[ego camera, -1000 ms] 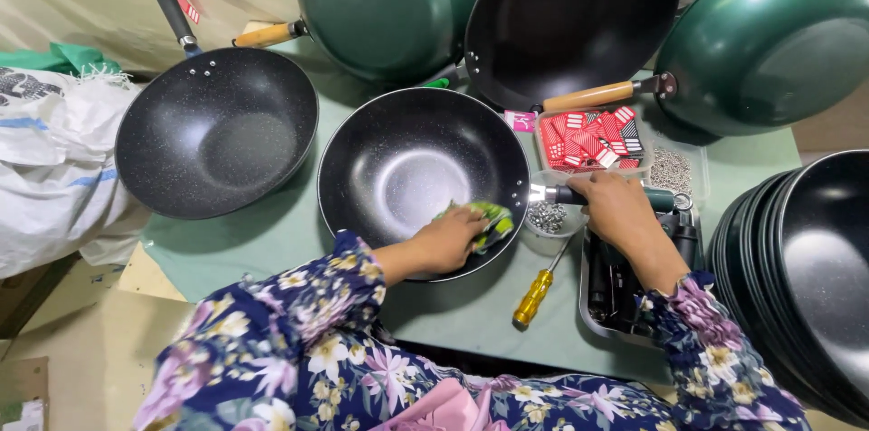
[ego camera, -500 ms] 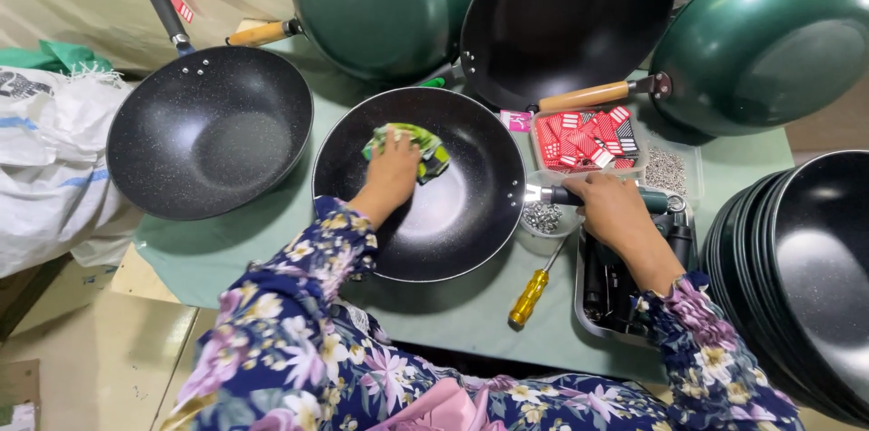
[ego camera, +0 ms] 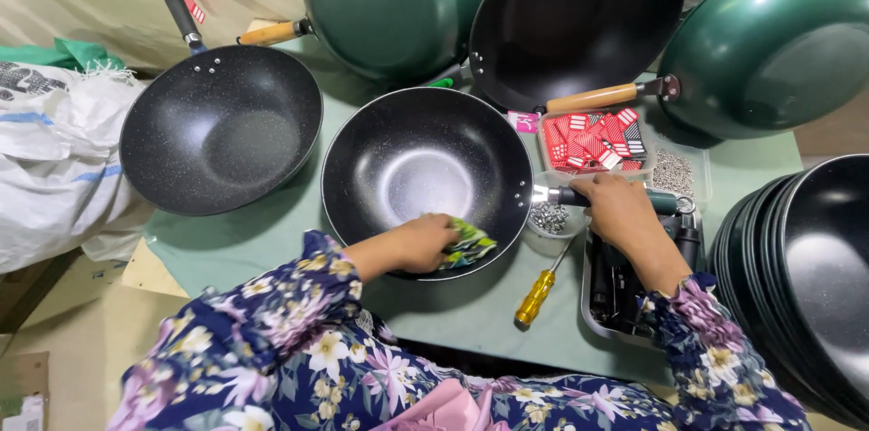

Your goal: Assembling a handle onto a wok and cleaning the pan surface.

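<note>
The left hand (ego camera: 418, 244) is pressing a green cloth (ego camera: 467, 245) on the pan's (ego camera: 425, 179) lower rim; the right hand (ego camera: 618, 211) is gripping its handle (ego camera: 568, 196), pointing right.

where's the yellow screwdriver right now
In the head view the yellow screwdriver lies on the green table mat, just right of the middle wok and below the right hand, beside the dark tray.

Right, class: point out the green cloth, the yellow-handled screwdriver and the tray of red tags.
green cloth (ego camera: 468, 244), head view, on its bunched middle.
yellow-handled screwdriver (ego camera: 536, 296), head view, on the yellow handle.
tray of red tags (ego camera: 593, 138), head view, on the tags inside.
</note>
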